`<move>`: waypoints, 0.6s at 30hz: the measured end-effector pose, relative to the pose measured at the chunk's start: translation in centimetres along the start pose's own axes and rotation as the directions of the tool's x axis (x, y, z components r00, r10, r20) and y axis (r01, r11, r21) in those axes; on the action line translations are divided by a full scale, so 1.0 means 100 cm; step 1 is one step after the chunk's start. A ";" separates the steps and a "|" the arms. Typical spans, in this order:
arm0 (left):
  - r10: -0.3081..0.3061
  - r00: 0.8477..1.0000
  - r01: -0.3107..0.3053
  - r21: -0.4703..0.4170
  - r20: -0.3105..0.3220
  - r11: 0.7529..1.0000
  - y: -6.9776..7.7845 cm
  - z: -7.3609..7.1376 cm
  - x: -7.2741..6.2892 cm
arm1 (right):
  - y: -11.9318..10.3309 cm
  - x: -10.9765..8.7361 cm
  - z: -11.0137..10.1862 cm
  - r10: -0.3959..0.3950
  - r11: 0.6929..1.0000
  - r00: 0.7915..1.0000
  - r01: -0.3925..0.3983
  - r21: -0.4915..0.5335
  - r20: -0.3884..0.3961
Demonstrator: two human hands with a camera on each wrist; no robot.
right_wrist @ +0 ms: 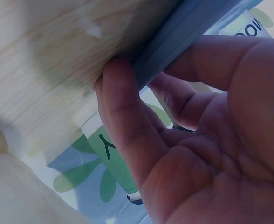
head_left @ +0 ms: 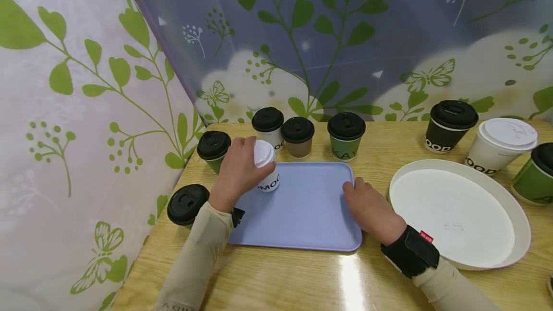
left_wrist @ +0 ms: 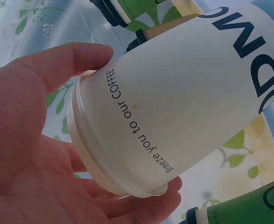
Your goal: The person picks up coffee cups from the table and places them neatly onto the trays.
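Trouble sat close to the left hand (head_left: 239,164), we judged: thumb and fingers were wrapped round the top of the white-lidded cup (head_left: 270,183), which we had over the far left part of the lavender tray (head_left: 302,215). We couldn't tell whether its base was touching down or hanging just clear. Worry number 1 for us: that grip was high, right at the white lid (head_left: 263,152), and a lid not fully pressed on could have popped loose and let the cup fall. And what a crowd! We had the black-lidded white cup (head_left: 268,121) and the brown cup (head_left: 298,148) just behind, plus a green cup (head_left: 214,145) just beside the hand; 1 careless swing of the knuckles could have toppled any of those 3. Across the way, we saw the right hand (head_left: 370,208) pinching the tray's right edge. Worry number 2: a tug or lift there might have shifted the landing spot, leaving the cup to catch the rim and tip.
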State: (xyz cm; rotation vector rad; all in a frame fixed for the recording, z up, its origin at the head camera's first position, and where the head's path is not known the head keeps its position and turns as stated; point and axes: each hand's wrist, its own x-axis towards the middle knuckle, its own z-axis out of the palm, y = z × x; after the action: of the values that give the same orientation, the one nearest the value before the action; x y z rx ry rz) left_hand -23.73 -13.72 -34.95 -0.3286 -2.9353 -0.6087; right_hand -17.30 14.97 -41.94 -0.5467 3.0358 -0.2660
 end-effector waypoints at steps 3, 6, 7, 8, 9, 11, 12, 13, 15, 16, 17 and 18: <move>-0.007 1.000 0.007 0.000 0.002 1.000 0.000 0.001 0.001 | 0.000 0.000 0.000 -0.004 1.000 1.000 0.004 -0.001 -0.004; -0.009 1.000 0.009 0.001 -0.001 1.000 -0.001 0.001 0.002 | -0.001 -0.001 -0.001 -0.004 1.000 1.000 0.004 0.000 -0.002; -0.008 1.000 0.008 0.001 -0.003 1.000 -0.002 0.001 0.002 | -0.001 -0.001 0.000 -0.004 1.000 1.000 0.004 0.001 -0.002; -0.008 1.000 0.008 0.000 -0.004 1.000 -0.002 0.002 0.002 | 0.000 -0.001 0.000 -0.003 1.000 1.000 0.003 0.003 -0.002; -0.006 1.000 0.006 -0.001 -0.006 1.000 -0.003 0.002 0.002 | 0.000 -0.001 -0.001 -0.002 1.000 1.000 0.002 0.005 -0.002; -0.004 1.000 0.004 -0.002 -0.009 1.000 -0.003 0.002 0.003 | 0.000 0.000 -0.001 -0.002 1.000 1.000 0.002 0.006 -0.005; -0.005 1.000 0.005 -0.002 -0.009 1.000 -0.003 0.002 0.003 | 0.000 0.000 -0.001 -0.002 1.000 1.000 0.002 0.005 -0.006; -0.007 1.000 0.007 -0.002 -0.008 1.000 -0.004 0.002 0.003 | 0.000 0.000 0.000 -0.001 1.000 1.000 0.001 0.004 -0.006; -0.013 1.000 0.013 -0.002 -0.005 1.000 -0.004 0.003 0.003 | 0.000 0.000 0.000 -0.001 1.000 1.000 0.001 0.003 -0.005; -0.017 1.000 0.017 -0.002 -0.004 1.000 -0.004 0.003 0.003 | 0.000 0.000 0.000 0.000 1.000 1.000 0.000 0.003 -0.002; -0.020 1.000 0.020 -0.001 -0.003 1.000 -0.004 0.003 0.004 | 0.000 0.000 0.000 0.002 1.000 1.000 -0.002 0.004 0.001; -0.023 1.000 0.023 -0.002 -0.002 1.000 -0.004 0.003 0.004 | 0.000 0.000 0.000 0.002 1.000 1.000 -0.002 0.006 0.002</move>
State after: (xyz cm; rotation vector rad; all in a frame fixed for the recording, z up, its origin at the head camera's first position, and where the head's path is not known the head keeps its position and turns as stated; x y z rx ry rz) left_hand -24.21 -13.87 -35.35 -0.2949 -2.9402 -0.6148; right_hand -17.32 14.99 -41.90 -0.5437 3.0326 -0.2735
